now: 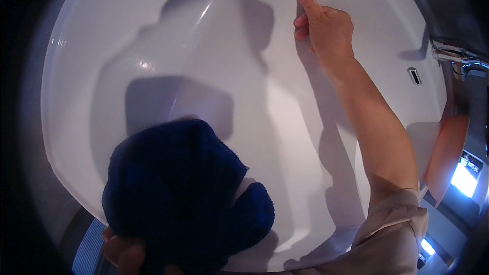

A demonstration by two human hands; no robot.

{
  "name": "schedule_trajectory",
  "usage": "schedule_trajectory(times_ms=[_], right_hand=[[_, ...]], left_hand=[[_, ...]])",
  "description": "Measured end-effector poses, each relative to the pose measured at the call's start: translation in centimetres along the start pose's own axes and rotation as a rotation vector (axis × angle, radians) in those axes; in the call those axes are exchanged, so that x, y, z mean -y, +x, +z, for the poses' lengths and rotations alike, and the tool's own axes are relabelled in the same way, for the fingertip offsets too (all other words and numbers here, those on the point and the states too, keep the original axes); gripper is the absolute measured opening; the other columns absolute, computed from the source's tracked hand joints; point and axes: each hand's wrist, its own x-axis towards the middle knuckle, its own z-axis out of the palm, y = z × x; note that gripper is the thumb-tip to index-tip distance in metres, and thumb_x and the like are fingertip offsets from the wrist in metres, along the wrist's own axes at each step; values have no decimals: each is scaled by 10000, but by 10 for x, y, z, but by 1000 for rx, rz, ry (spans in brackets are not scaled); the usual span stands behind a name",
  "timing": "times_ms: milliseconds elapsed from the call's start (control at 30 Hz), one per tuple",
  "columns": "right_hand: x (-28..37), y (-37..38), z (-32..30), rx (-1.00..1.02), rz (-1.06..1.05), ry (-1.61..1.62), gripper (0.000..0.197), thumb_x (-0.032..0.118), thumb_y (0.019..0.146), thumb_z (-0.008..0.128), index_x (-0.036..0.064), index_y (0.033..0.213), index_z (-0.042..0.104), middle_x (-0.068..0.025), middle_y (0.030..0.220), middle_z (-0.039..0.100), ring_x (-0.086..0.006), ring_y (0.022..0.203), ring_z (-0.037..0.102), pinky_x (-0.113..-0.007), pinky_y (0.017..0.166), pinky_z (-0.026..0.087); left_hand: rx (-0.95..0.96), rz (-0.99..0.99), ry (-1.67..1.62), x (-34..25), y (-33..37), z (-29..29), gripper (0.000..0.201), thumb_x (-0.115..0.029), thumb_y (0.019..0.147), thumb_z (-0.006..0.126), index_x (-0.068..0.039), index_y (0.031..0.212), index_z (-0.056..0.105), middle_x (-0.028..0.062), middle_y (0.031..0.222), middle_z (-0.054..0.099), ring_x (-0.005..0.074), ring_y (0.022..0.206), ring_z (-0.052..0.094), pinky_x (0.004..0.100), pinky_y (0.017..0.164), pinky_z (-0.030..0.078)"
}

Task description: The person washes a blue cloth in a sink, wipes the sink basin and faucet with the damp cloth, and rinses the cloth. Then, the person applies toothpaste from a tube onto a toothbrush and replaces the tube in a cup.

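A dark blue fleecy cloth fills the lower left of the head view, bunched up with a rounded, thumb-like flap on its right side. My left hand grips it from below at its lower edge; only some fingertips show, and the cloth covers the rest. Farther off and to the right, my right hand is over the inside of a white bathtub. Its thumb stretches out and its fingers are loosely bent, with nothing seen in them. Whether it touches the tub cannot be made out.
A chrome tap sits on the tub's right rim, with a small slotted overflow in the wall below. Beyond the right rim are an orange-brown panel and a bright light. A ribbed blue-grey item lies outside the lower left rim.
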Motion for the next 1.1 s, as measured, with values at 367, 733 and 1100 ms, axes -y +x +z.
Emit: schedule_trajectory(times_ms=[367, 733, 1100], right_hand=[[-15, 5, -7, -56, 104, 36, 536, 468, 780, 651, 25, 491, 561, -60, 495, 524, -141, 455, 477, -286, 489, 399], [-56, 3, -28, -122, 43, -19, 523, 436, 808, 629, 44, 467, 565, -42, 457, 507, -131, 441, 478, -298, 488, 404], [-59, -9, -40, -89, 200, -14, 525, 474, 801, 632, 41, 517, 551, -37, 491, 513, -122, 424, 477, -264, 399, 348]], left_hand=[[12, 48, -24, -2, 11, 5, 267, -352, 855, 481, -101, 779, 531, 43, 763, 482, 169, 748, 492, 293, 637, 415], [54, 54, -27, 1, 17, -2, 266, -345, 823, 501, -83, 841, 547, 69, 812, 500, 206, 775, 487, 330, 677, 405], [71, 49, -42, 2, 15, -3, 297, -338, 792, 520, -66, 902, 562, 96, 860, 519, 243, 801, 483, 367, 717, 394]])
